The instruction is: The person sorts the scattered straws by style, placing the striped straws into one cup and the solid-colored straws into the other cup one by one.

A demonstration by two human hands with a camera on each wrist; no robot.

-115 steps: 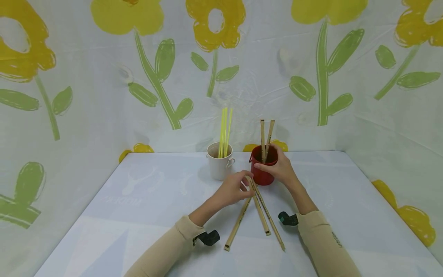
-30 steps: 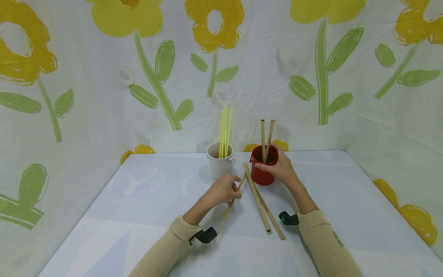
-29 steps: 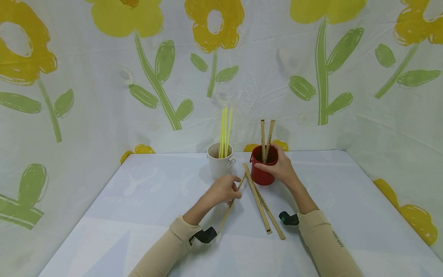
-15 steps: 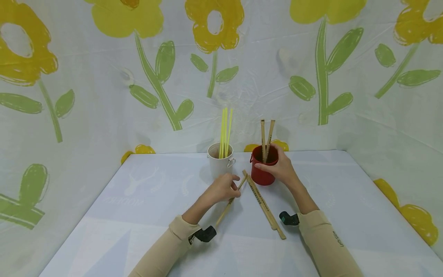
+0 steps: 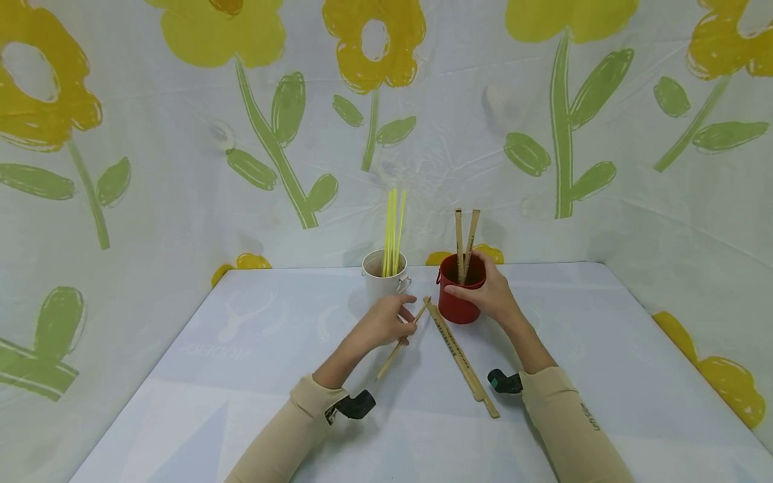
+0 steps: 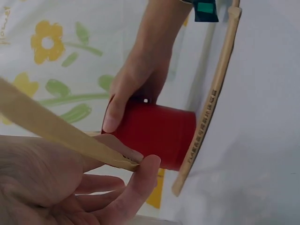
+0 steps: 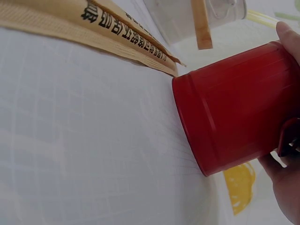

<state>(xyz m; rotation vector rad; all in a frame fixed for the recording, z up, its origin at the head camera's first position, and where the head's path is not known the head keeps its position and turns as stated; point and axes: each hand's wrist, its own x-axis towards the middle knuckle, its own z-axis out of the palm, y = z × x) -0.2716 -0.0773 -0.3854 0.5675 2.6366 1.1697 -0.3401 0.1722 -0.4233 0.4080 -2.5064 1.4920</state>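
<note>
2 wrapped sticks [image 5: 464, 243] already stand in the red cup [image 5: 459, 296] near the surface's far edge, your right hand [image 5: 490, 295] curled round it, left hand [image 5: 383, 323] pinching 1 stick [image 5: 401, 339] lifted beside it, 2 more sticks [image 5: 461, 357] left lying mid-surface.

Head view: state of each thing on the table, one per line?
left hand: pinches one paper-wrapped stick, lifted at a slant
paper-wrapped stick in hand: tilted, top end near the red cup
right hand: grips the red cup
red cup: upright, two wrapped sticks standing in it
white cup: upright, yellow straws standing in it
two wrapped sticks on table: lying flat, side by side
</note>
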